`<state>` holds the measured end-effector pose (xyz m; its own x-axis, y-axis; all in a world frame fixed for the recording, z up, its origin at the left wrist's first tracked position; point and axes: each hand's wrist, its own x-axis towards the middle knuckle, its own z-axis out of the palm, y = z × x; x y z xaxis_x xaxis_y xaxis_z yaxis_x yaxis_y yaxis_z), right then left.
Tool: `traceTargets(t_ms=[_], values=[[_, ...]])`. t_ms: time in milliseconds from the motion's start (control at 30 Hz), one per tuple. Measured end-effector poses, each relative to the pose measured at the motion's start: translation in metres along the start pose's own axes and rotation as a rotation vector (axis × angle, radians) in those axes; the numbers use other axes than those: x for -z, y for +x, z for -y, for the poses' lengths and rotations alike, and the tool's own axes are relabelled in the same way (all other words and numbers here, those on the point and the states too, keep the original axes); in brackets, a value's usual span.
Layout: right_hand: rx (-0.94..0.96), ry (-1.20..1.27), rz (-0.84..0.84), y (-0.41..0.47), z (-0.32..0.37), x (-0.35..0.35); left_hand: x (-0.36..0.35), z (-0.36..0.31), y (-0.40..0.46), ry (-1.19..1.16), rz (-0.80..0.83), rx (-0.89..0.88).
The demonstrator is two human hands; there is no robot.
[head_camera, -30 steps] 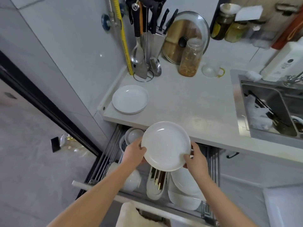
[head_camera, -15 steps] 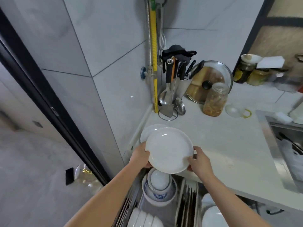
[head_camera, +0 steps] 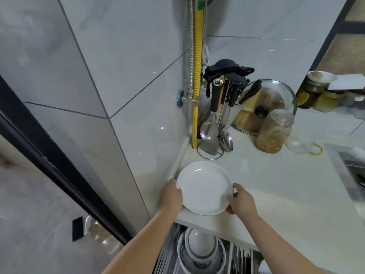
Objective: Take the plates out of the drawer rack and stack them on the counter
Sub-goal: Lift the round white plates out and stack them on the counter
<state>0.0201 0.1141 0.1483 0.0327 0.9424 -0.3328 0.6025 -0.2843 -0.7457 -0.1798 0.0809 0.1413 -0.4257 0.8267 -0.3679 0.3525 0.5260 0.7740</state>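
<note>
1. My left hand grips the left rim of the white plate, fingers curled under it; my right hand pinches the right near rim, thumb on top.
2. The plate sits between my two hands, level and face up, over the near left corner of the desk, close to the wall.
3. I cannot tell whether it already rests on something or hangs just above: any plates beneath are hidden by it.
4. To do this step well, I would lower it flat, keep both rims level, and let it settle centred on whatever lies under it before easing my fingers out sideways, so nothing chips or slides.
5. I would keep it clear of the desk's near edge, since the drawer rack stands open just below.
6. In that rack, near me, I see a blue-patterned bowl with a white one nested in it.
7. Farther back on the desk stand the utensil holder, a glass jar and a glass lid leaning on the wall, all well apart from my plate.
</note>
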Motion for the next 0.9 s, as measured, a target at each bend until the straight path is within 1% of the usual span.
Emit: traceTargets(t_ms=[167,267,333,400,500,733,800,900], values=[[-0.017,0.019,0.000,0.014,-0.003,-0.008,-0.006,0.006,0.010,-0.020,-0.064,-0.034],[-0.032,0.018,0.004,0.020,-0.003,-0.012,-0.009,0.011,0.017,0.123,-0.076,-0.050],[-0.036,0.002,0.006,0.023,-0.004,-0.014,-0.010,0.013,0.022,0.226,-0.058,-0.047],[-0.044,-0.010,0.017,0.026,-0.007,-0.015,-0.012,0.014,0.025,0.278,-0.029,-0.040],[-0.045,-0.029,0.024,0.030,-0.012,-0.018,-0.016,0.018,0.029,0.263,-0.017,-0.044],[-0.025,-0.053,0.017,0.038,-0.018,-0.025,-0.021,0.023,0.037,0.250,-0.063,-0.066],[-0.008,-0.074,0.017,0.038,-0.020,-0.027,-0.022,0.025,0.036,0.285,-0.091,-0.079],[0.023,-0.114,0.041,0.032,-0.025,-0.026,-0.021,0.028,0.030,0.408,-0.131,-0.108]])
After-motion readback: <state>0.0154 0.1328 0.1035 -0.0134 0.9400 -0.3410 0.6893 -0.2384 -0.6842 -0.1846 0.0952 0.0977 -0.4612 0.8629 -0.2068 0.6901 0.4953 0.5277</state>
